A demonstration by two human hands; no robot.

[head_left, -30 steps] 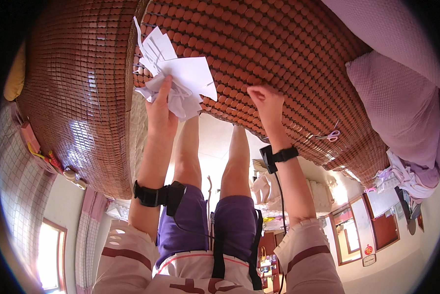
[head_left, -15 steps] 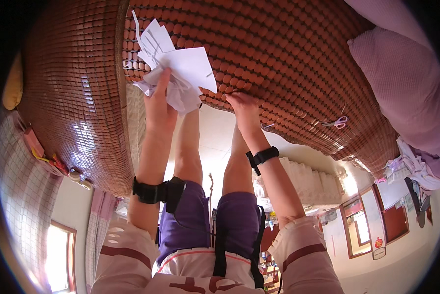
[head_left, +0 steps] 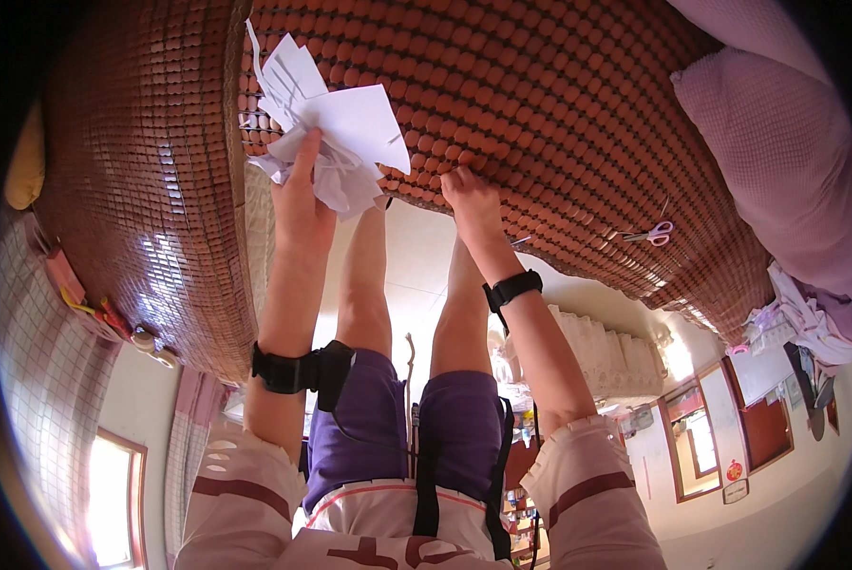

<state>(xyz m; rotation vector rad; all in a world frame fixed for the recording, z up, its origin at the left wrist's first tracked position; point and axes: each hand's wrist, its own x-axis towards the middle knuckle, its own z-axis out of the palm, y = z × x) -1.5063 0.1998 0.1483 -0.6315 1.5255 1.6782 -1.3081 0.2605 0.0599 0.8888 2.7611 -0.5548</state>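
A loose bunch of white paper pieces point(head_left: 367, 125), some flat and some crumpled, is held in my left hand point(head_left: 302, 207), with the thumb pressed on top. One thin strip sticks up from the bunch at the far left. My right hand point(head_left: 473, 201) is at the near edge of a brown beaded mat point(head_left: 549, 95). Its fingers are curled together against the beads, and whatever they pinch is too small to make out. A pair of scissors point(head_left: 660, 234) with pale purple handles lies on the mat, to the right of that hand.
Lilac ribbed bedding point(head_left: 768, 171) lies at the far right of the mat. Left of the paper, a second beaded surface point(head_left: 151, 190) rises along a raised seam. Below the mat's edge are my legs, pale floor and a frilled white cover point(head_left: 597, 356).
My left hand has shifted slightly left and away from me with the paper. My right hand has moved a little along the mat, its fingers curling in more tightly.
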